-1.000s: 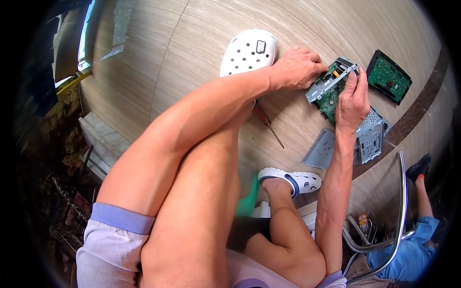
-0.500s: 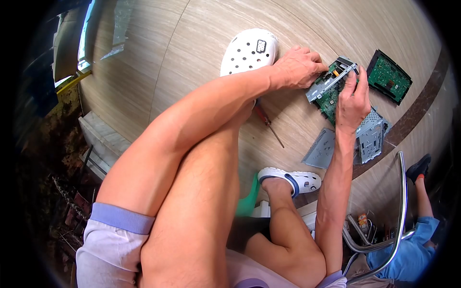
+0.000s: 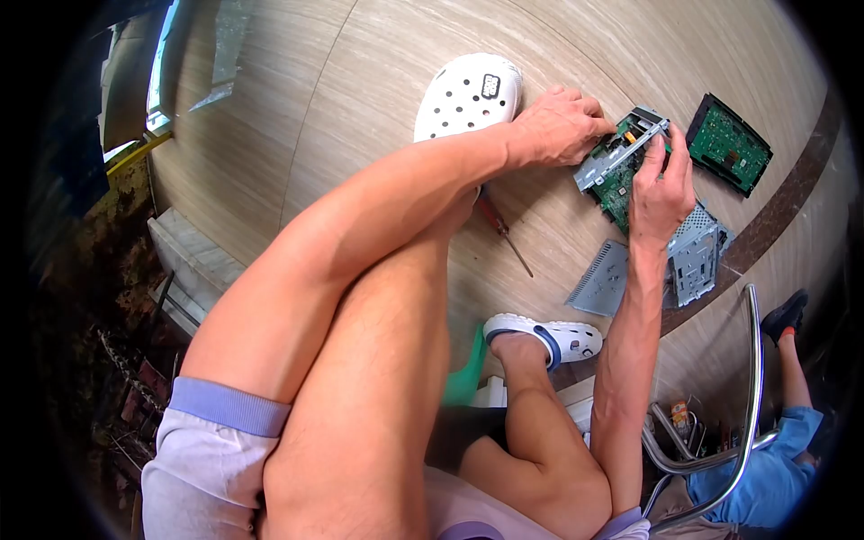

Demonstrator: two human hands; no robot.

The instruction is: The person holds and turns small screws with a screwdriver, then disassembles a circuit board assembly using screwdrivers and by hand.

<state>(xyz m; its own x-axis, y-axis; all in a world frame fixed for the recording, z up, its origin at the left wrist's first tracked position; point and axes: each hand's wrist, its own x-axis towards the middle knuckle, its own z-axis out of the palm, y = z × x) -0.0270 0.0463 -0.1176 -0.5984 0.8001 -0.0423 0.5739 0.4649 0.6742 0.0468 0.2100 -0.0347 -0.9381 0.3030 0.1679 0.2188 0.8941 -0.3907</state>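
A green circuit board [image 3: 615, 193] with a silvery metal frame [image 3: 605, 166] across it is tilted up between my two hands. My left hand [image 3: 565, 128] grips its left end, fingertips bent over the frame's edge and partly hidden. On the other side, my right hand [image 3: 662, 196] pinches the frame's upper right corner between thumb and fingers. Small yellow and black parts show under the frame. Just below my right hand lie perforated sheet-metal covers [image 3: 695, 261]. A second green circuit board [image 3: 731, 144] in a black frame rests to the right.
A red-handled screwdriver [image 3: 506, 236] lies on the tiled floor [image 3: 360, 99]. My white clogs [image 3: 468, 94] stand near the work. At lower right are a chrome tube frame [image 3: 752, 378] and another person in a blue shirt [image 3: 751, 486]. Marble steps [image 3: 193, 261] are at left.
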